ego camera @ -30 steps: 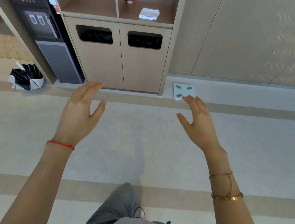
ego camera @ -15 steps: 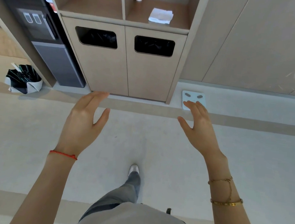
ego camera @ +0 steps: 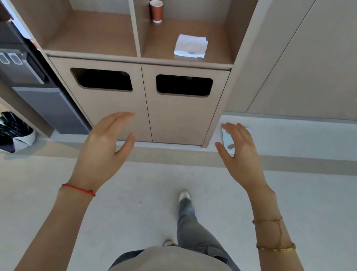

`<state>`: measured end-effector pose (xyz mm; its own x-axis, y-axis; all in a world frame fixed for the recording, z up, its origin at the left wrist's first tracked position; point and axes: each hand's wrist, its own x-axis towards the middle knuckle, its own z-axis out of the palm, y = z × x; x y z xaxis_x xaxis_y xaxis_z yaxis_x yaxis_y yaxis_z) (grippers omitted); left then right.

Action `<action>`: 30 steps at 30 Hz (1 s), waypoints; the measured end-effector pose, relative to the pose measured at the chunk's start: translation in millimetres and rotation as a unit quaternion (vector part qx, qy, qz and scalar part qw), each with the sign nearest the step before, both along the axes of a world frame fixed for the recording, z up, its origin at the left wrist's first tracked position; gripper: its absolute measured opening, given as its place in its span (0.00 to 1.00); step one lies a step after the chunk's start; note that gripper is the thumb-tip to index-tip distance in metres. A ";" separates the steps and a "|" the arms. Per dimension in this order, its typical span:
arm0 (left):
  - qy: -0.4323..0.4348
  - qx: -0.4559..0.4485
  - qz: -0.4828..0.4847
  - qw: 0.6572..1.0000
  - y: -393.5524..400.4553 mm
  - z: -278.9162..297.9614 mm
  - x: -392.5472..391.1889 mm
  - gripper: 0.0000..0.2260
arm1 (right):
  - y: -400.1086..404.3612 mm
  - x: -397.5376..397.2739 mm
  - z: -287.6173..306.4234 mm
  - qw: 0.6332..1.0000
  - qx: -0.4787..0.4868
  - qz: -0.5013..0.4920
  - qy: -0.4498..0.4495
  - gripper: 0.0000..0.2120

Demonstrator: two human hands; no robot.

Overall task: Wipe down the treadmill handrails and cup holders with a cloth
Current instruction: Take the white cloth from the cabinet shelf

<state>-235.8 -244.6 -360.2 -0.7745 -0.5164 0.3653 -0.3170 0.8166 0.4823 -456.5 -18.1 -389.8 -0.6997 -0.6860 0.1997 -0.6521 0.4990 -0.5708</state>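
Note:
A folded white cloth (ego camera: 191,46) lies on the right-hand shelf of a wooden cabinet (ego camera: 137,59), straight ahead and above my hands. My left hand (ego camera: 104,149) is raised in front of me with straight, relaxed fingers and holds nothing. My right hand (ego camera: 241,154) is raised the same way, empty, below and to the right of the cloth. Both hands are well short of the shelf. No treadmill is in view.
A red paper cup (ego camera: 156,11) stands at the back of the same shelf. Two bin openings (ego camera: 183,85) sit in the cabinet doors below. A dark water dispenser (ego camera: 20,68) stands at left, a lined bin (ego camera: 6,131) on the floor beside it, and a bathroom scale (ego camera: 228,138) behind my right hand.
I have walked closer to the cabinet; it and the cloth appear larger and nearer. My right foot has stepped forward. Both hands stay raised and empty.

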 end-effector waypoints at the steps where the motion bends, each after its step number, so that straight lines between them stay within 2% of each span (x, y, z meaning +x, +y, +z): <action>1: 0.001 0.003 0.002 1.000 -10.9 -3.4 -11.6 0.18 | -10.3 -11.3 -4.2 1.000 0.003 -0.001 -0.004 0.22; 7: 0.010 0.003 0.024 1.000 -76.3 -14.1 -95.9 0.18 | -79.6 -96.6 -16.6 1.000 -0.005 -0.001 -0.009 0.21; 18: 0.029 -0.008 0.046 0.999 -200.7 3.9 -270.4 0.18 | -230.7 -272.5 18.4 0.999 -0.021 0.032 0.015 0.19; 25: -0.009 -0.014 0.021 1.000 -273.7 -41.6 -362.0 0.18 | -307.4 -336.2 -15.3 1.000 0.002 0.006 -0.002 0.18; 30: -0.057 -0.010 0.016 0.998 -318.5 -82.3 -418.0 0.17 | -354.2 -378.9 -41.4 0.997 0.062 -0.047 -0.020 0.21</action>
<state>-653.8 -563.1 -442.5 -0.7955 -0.5343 0.2857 -0.3949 0.8148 0.4244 -835.3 -372.3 -431.2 -0.7673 -0.6352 0.0879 -0.5771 0.6242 -0.5266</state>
